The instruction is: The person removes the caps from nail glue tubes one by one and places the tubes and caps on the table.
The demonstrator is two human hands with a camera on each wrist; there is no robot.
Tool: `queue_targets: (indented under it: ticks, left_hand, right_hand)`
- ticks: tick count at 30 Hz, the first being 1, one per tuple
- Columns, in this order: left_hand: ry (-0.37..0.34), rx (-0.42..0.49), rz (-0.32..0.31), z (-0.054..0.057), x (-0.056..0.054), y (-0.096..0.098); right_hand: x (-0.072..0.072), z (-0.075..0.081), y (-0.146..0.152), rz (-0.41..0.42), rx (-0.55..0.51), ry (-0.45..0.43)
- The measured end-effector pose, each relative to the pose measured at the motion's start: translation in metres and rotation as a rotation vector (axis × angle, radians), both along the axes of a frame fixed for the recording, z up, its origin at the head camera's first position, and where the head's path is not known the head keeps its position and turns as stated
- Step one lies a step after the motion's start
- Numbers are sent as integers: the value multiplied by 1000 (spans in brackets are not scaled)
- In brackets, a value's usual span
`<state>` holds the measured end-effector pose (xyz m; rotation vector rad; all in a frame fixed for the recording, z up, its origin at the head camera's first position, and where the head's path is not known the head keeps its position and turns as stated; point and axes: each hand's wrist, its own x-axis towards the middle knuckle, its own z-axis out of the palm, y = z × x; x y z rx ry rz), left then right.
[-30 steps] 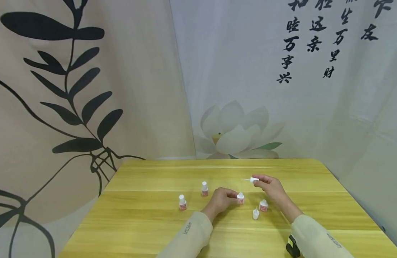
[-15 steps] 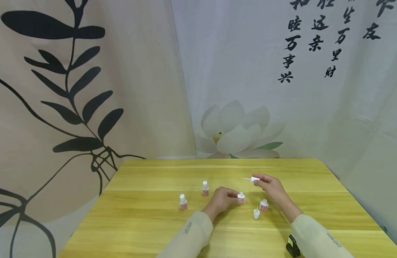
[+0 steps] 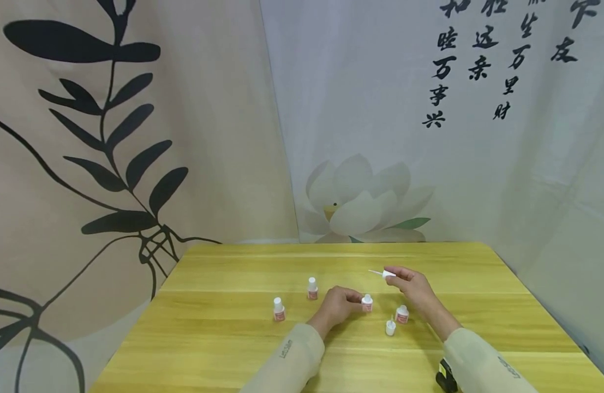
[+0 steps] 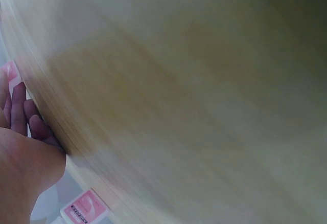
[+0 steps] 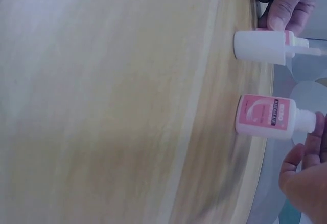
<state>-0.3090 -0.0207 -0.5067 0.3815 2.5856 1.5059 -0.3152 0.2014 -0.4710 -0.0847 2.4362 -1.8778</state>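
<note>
My left hand (image 3: pixel 337 304) pinches a small white bottle with a pink label (image 3: pixel 367 303), which stands uncapped on the table. Above and to the right, my right hand (image 3: pixel 413 286) holds a white brush cap (image 3: pixel 388 274) in the air, its thin brush pointing left. Below that hand is another uncapped nail glue bottle (image 5: pixel 265 116), apart from the fingers. Beside it an upturned white cap (image 5: pixel 259 47) stands with its brush up. The left wrist view shows the left hand (image 4: pixel 25 147) at the edge, with part of the held bottle (image 4: pixel 11 73).
Two capped bottles stand left of the left hand, one nearer (image 3: pixel 279 309) and one farther back (image 3: pixel 312 289). A black and yellow object (image 3: pixel 446 376) lies partly hidden by the right sleeve. Behind the wooden table (image 3: pixel 208 338) hangs a printed curtain (image 3: pixel 223 109).
The held cap's brush tilts slightly more upward than before. Both hands otherwise stay in place, and the bottles have not moved.
</note>
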Motion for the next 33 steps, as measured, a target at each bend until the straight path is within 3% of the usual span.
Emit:
queue_targets:
  ticks: [33]
  left_hand:
    - [-19, 0, 6, -1, -1, 1]
  right_hand:
    - [-1, -3, -1, -2, -9, -10]
